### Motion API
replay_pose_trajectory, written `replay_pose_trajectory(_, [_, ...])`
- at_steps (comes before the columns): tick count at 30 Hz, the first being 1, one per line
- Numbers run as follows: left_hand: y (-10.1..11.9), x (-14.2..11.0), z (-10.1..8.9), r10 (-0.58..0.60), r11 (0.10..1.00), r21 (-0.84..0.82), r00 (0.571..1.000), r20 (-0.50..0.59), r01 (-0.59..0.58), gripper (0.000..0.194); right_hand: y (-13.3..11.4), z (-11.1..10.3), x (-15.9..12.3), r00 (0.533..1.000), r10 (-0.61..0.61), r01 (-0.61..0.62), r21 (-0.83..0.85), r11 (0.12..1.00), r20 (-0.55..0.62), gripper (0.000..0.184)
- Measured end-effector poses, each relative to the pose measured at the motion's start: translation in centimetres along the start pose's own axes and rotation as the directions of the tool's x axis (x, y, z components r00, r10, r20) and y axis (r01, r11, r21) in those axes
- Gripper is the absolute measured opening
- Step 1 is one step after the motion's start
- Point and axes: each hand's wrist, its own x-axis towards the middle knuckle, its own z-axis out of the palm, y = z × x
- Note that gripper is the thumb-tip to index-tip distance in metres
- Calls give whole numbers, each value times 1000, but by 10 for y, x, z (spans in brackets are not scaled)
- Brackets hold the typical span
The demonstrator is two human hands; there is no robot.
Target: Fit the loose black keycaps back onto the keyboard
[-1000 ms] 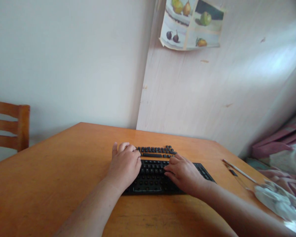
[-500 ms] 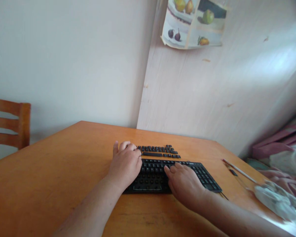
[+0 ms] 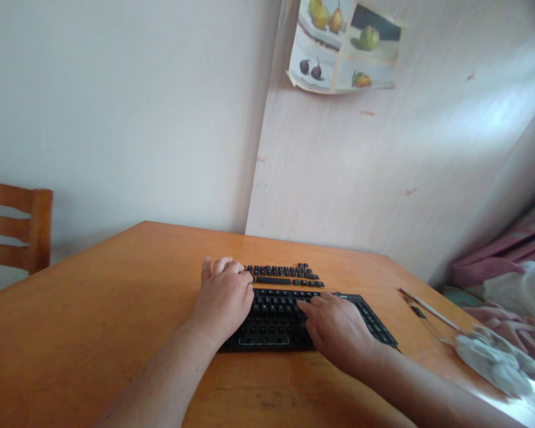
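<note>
A black keyboard (image 3: 267, 342) lies on the wooden table. Its upper rows carry keycaps, while the lower rows show bare key sockets. Just behind it, loose black keycaps (image 3: 276, 271) are laid out in rows, with a long space bar (image 3: 273, 280) among them. My left hand (image 3: 225, 294) reaches over the keyboard's left end to the left side of the loose keycaps. Its little finger is raised apart; the other fingertips are hidden. My right hand (image 3: 334, 324) rests over the keyboard's right-middle part, one digit stretched onto the keys and the other fingers bent forward, partly hidden.
The wooden table (image 3: 116, 309) meets a pale wall with fruit paintings (image 3: 344, 47). At the right lie a thin stick (image 3: 428, 308), a small dark object on a cord (image 3: 418, 311) and a whitish cloth-like bundle (image 3: 490, 359). A wooden chair (image 3: 40, 229) stands at the left.
The view has shifted slightly, with the scene a little left and lower. Both hands stay in nearly the same places at the keyboard.
</note>
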Motion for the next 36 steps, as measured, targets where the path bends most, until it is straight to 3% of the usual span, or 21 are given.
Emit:
replay_pose_trajectory(6, [0,0,0,-4,1000,-4,1000,12,4,24,2,2,-2,1000,-24,24,48,999,1,23])
replay_pose_trajectory(20, [-1,0,2,-7,1000,4,1000,8,7,24,6,-6,0,1000,-4,4,111,994,2,30])
replay_pose_trajectory(26, [0,0,1,-7,1000,25,1000,3,6,24,46,-10,30,992,119,-111,146,983,-44,33])
replay_pose_trajectory(31, [-2,0,2,-2,999,32,1000,-5,3,24,96,12,71,956,294,-291,172,941,11,33])
replay_pose_trajectory(36, [-3,0,3,-11,999,36,1000,11,10,24,121,35,106,946,301,-319,181,930,122,28])
